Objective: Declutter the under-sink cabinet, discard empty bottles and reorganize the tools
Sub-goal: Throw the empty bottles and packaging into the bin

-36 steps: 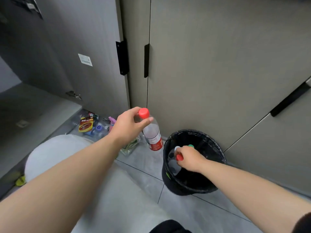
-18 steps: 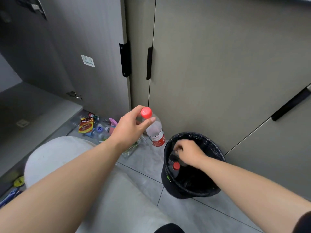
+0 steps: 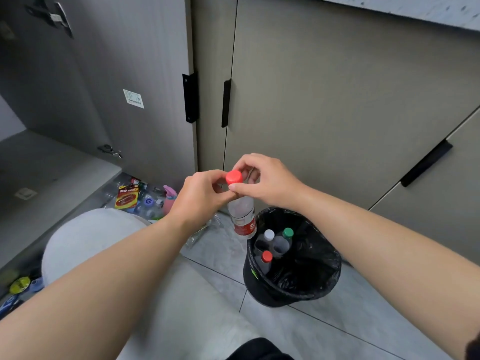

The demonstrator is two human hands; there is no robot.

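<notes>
The bottle (image 3: 241, 214) hung upright, cap up, just beside the left rim of the bin (image 3: 259, 289). The bin lay below it and to the right, nearer the right grip (image 3: 265, 178). The left grip (image 3: 200, 196) was curled round the neck under the red cap (image 3: 234, 177). The right grip pinched the same neck between thumb and fingertips. The bottle was clear, thin plastic with a red label band and looked empty. The round black bin wore a crinkled, glossy liner (image 3: 311, 268) and held three capped bottles (image 3: 275, 245). A short carry rightward, then a drop, seemed all that remained.
</notes>
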